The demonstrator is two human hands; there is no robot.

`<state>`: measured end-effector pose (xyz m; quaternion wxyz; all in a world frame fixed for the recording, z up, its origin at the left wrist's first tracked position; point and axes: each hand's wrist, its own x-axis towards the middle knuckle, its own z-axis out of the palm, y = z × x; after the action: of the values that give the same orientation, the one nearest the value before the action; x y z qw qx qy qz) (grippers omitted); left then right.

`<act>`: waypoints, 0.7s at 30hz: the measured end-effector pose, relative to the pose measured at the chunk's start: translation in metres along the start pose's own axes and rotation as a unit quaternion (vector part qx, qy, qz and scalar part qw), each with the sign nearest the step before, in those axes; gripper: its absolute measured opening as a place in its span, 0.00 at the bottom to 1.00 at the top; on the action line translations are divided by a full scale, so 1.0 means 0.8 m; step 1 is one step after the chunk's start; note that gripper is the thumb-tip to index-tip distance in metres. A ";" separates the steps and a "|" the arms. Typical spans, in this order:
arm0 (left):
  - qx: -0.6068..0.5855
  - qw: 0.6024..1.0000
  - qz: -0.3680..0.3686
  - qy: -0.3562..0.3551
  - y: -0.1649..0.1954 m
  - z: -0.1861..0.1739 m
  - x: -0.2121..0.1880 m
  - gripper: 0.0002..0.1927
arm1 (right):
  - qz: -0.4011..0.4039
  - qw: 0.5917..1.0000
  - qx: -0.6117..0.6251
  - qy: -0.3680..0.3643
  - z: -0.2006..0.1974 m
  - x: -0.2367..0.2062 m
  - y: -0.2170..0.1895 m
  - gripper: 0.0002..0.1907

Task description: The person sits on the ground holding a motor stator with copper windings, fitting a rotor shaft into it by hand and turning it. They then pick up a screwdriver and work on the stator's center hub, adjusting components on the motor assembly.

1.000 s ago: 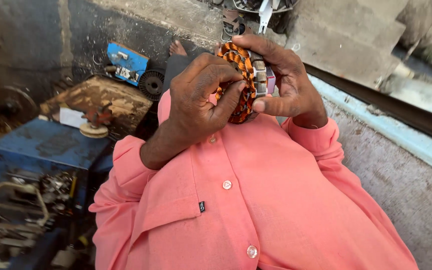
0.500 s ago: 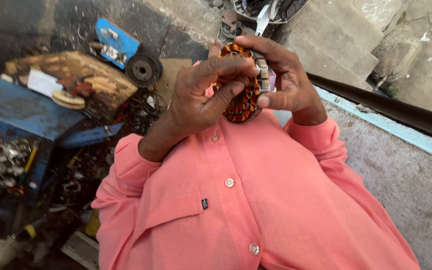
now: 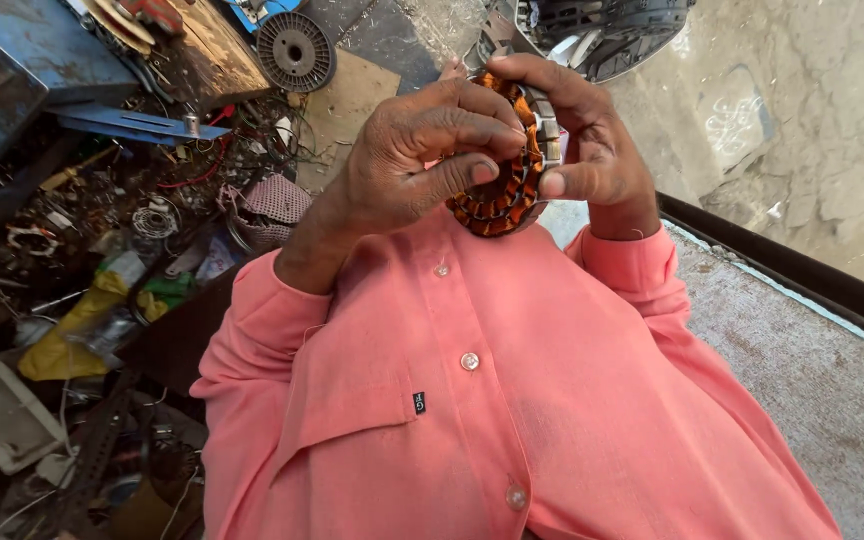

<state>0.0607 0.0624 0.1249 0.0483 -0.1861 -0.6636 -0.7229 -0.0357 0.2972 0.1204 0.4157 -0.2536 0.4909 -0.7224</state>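
Swung left and down since half a second back: more of the junk pile showing now, hands and coil sitting pretty much the same against the chest.

Left hand wrapped over the near face of the motor coil, fingers curled tight, thumb pressed flat across the copper at about 6 o'clock of the ring. Right hand clamped on the outer edge at 3 o'clock, thumb pushing inward toward the left thumb, fingers hooked over the top rim at 12. Both gripping, neither open. Coil held up in the air just above the pink shirt, top centre of view, ring tilted nearly edge-on.

Progress-wise, a guess only: orange-brown windings look packed and in place round most of the visible ring, metal core teeth showing at 2 o'clock. Looks like pressing or tidying the windings, so well into it rather than starting. Can't tell what's left, far side hidden behind the fingers.

Around: empty grey wire spool at 11 o'clock, blue metal bench at 10, yellow rag at 8 in the clutter of scrap and wires, dark fan housing at 1, concrete ledge at 4.
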 end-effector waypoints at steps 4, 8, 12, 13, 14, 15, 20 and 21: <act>0.032 0.999 0.001 -0.004 0.004 -0.004 -0.017 0.10 | 0.026 0.999 0.017 -0.035 0.008 0.001 0.001 0.49; 0.026 0.999 0.020 0.017 0.005 0.003 -0.027 0.12 | 0.035 0.998 0.010 -0.053 0.016 0.001 0.000 0.47; 0.043 0.998 0.029 0.043 0.010 0.011 -0.035 0.13 | 0.029 0.996 -0.013 -0.083 0.020 0.006 -0.003 0.46; 0.050 0.997 0.033 0.050 0.011 0.013 -0.036 0.14 | 0.029 0.996 -0.012 -0.088 0.021 0.007 -0.004 0.46; 0.051 0.997 0.028 0.059 0.012 0.016 -0.037 0.15 | 0.028 0.995 -0.012 -0.093 0.021 0.009 -0.004 0.46; 0.051 0.996 0.024 0.068 0.013 0.018 -0.038 0.16 | 0.032 0.995 -0.006 -0.095 0.022 0.009 -0.004 0.46; -0.032 0.996 0.004 0.084 0.012 0.021 -0.049 0.24 | 0.036 0.995 0.000 -0.097 0.024 0.009 -0.003 0.46; -0.031 0.996 0.006 0.086 0.010 0.020 -0.051 0.23 | 0.028 0.995 -0.006 -0.099 0.023 0.009 -0.002 0.46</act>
<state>0.1044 0.0701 0.1197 0.1038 -0.1285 -0.6334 -0.7560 -0.0257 0.2819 0.1292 0.4810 -0.3120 0.4588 -0.6788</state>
